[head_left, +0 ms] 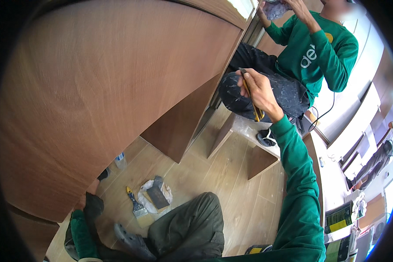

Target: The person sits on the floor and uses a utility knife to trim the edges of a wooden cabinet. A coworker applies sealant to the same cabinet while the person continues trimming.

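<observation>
A yellow-and-black cutter [257, 113] is pinched between the thumb and curled fingers of the right hand [258, 91], and is held slantwise in front of a co-worker's bent knee [236, 94]. The left hand [81, 203] is mostly hidden by the edge of a large brown panel [105, 96]; whether it is spread or closed cannot be told from this view. On the plank floor [231, 183], a paintbrush [138, 208] (yellow at the handle end) is laid beside a dark rectangular block [158, 197], which is set on a crumpled white sheet [167, 190]. A clear object, apparently plastic, is held up in both hands by the green-topped co-worker [312, 56].
</observation>
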A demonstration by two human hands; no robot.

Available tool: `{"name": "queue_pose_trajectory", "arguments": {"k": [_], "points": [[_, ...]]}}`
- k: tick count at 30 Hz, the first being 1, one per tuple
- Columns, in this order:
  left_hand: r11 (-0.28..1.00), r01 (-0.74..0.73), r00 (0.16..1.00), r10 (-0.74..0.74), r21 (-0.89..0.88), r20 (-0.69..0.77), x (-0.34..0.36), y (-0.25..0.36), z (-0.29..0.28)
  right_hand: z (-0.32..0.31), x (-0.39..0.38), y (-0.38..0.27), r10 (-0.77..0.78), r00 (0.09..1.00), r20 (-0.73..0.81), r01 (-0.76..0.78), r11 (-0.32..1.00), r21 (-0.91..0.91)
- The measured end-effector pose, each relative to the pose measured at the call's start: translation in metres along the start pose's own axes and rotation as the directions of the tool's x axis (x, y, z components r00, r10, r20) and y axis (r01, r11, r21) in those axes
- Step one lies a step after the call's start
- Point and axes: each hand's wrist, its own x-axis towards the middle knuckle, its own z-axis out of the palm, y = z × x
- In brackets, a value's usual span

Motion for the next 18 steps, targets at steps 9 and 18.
{"name": "queue_pose_trajectory", "arguments": {"k": [9,18], "points": [[0.997,-0.068,0.998,0.068,0.045,-0.007,0.016,-0.031,0.017,0.011,0.036,-0.008,0.026,0.996,0.086,-0.001,0.961,-0.275],[0.985,0.099,0.992,-0.110,0.139,0.069,0.013,-0.003,0.005,0.019,0.040,0.011,-0.207,0.972,0.112,0.235,0.850,-0.471]]}}
